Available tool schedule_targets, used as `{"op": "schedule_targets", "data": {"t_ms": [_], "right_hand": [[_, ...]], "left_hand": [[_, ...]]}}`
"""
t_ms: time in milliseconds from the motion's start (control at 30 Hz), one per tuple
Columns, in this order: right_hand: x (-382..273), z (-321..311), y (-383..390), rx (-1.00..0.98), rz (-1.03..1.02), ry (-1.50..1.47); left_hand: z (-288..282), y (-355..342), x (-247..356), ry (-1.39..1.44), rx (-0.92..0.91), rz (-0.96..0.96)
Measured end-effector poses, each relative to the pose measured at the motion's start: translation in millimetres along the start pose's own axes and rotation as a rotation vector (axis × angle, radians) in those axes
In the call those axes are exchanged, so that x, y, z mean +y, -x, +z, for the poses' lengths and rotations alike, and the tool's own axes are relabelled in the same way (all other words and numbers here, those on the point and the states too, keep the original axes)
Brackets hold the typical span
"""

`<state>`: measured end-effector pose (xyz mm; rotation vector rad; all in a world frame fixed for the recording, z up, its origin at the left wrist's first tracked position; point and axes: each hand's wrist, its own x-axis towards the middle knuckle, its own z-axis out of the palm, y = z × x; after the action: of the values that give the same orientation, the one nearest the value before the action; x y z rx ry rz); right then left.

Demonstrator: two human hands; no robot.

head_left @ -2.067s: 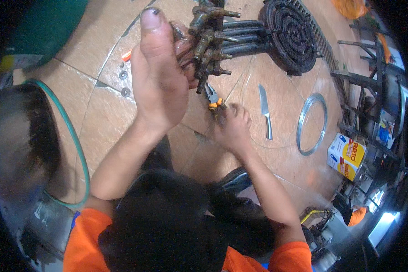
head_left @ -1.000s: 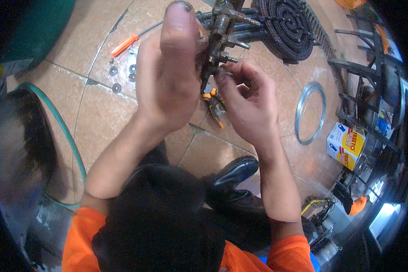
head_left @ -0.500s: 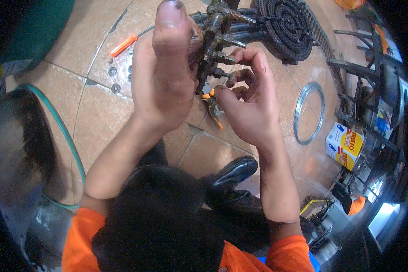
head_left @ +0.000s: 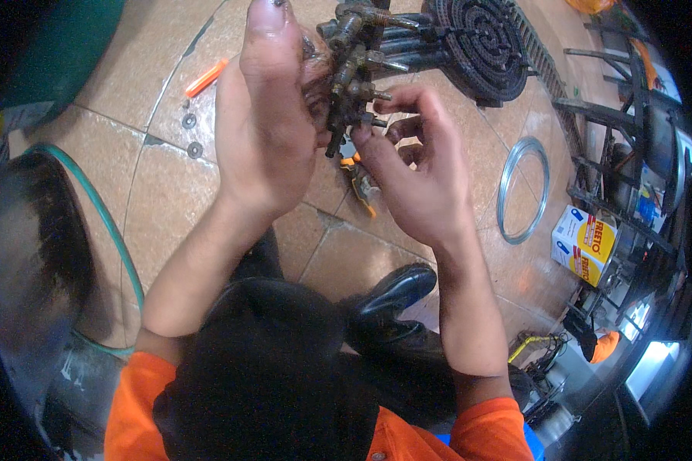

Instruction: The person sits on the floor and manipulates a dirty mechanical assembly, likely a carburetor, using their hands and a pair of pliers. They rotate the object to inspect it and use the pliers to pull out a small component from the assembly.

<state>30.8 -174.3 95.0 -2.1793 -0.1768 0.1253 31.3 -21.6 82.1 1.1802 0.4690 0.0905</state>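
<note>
My left hand (head_left: 265, 131) is wrapped round a greasy, dark metal gas manifold (head_left: 351, 73), a pipe with several valves sticking out to the right. Its thumb points up along the near side. My right hand (head_left: 423, 161) is at the manifold's lower end, fingers curled and thumb against the lowest valve (head_left: 373, 121). The contact between the fingertips and that valve is partly hidden. Beyond the manifold lies a black cast-iron ring burner (head_left: 480, 50) with thick pipes. On the tiles under my hands are pliers with orange-and-black handles (head_left: 357, 184).
An orange-handled screwdriver (head_left: 206, 78) and dark washers (head_left: 195, 150) lie on the tiled floor at left. A green hose (head_left: 104, 207) curves past a dark drum-like thing (head_left: 34, 238). At right are a wire coil (head_left: 504, 192), a yellow-and-white box (head_left: 584, 244) and metal racks (head_left: 603, 107).
My left hand and the manifold have shifted slightly left. My right thumb has risen toward the lowest valve, and the fingers have moved a little left.
</note>
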Motion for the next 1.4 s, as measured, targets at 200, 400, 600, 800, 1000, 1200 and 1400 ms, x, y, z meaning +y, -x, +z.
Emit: {"op": "schedule_targets", "data": {"t_ms": [200,400,600,800,1000,1200,1400], "right_hand": [[2,2,1,0.014,0.005,-0.036],[5,3,-1,0.023,-0.052,-0.024],[5,5,-1,-0.025,-0.019,-0.001],[8,10,1,0.024,0.027,-0.220],[6,11,-3,-0.029,0.194,-0.301],[52,40,-13,0.119,0.016,0.007],[117,129,7,-0.132,-0.067,0.287]], "left_hand": [[5,1,2,0.055,0.060,0.004],[-5,-1,-2,0.035,-0.012,-0.015],[6,0,1,0.023,0.055,0.057],[-1,0,0,-0.020,-0.031,0.015],[-12,-7,-7,-0.028,0.005,-0.001],[-53,-33,-14,-0.167,0.237,0.253],[-105,-50,23,-0.197,0.303,0.117]]}}
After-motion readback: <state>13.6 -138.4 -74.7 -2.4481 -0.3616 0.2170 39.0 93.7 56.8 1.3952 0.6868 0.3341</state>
